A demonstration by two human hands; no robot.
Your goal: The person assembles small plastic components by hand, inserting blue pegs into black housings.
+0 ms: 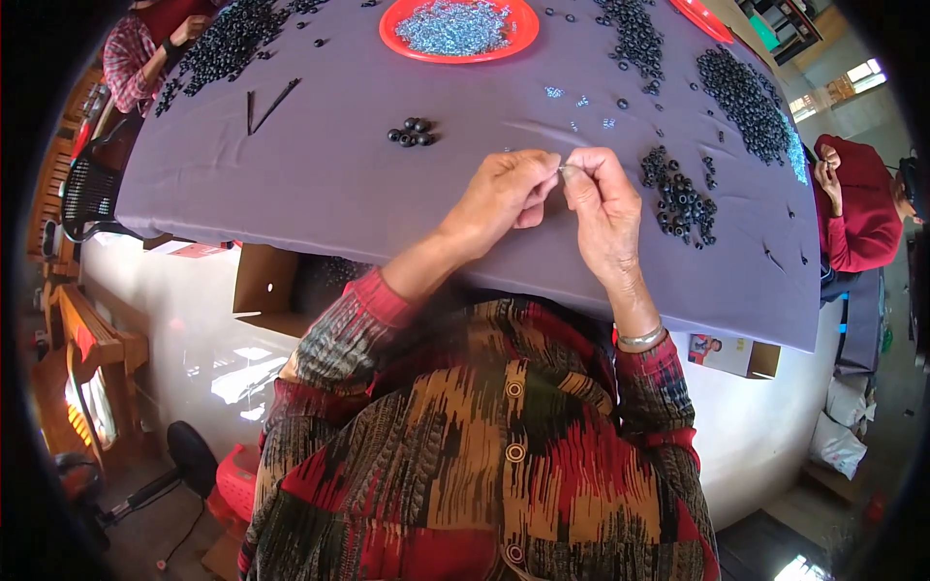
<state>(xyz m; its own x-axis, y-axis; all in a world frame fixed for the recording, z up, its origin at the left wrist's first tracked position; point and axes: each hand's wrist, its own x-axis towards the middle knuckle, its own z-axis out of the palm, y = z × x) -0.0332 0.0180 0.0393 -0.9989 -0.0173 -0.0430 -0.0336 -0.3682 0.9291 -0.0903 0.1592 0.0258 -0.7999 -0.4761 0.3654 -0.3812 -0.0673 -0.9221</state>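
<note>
My left hand (506, 194) and my right hand (605, 203) meet above the table's near half, thumbs and fingers pinched with the tips almost touching. A tiny silvery glint shows between the fingertips, too small to name. Just beyond my hands lie several little clusters of silvery-blue bits (582, 101). To the left sits a small group of round black pieces (415, 134). Right of my right hand is a looser heap of black ring-like pieces (686, 208).
A red plate (529, 27) of silvery-blue bits stands at the far side of the purple-grey cloth (320, 184). Bigger black heaps lie at far left (228, 44) and right (741, 107). Two thin black strips (276, 107) lie left. People sit at both sides; a cardboard box (266, 288) stands below the edge.
</note>
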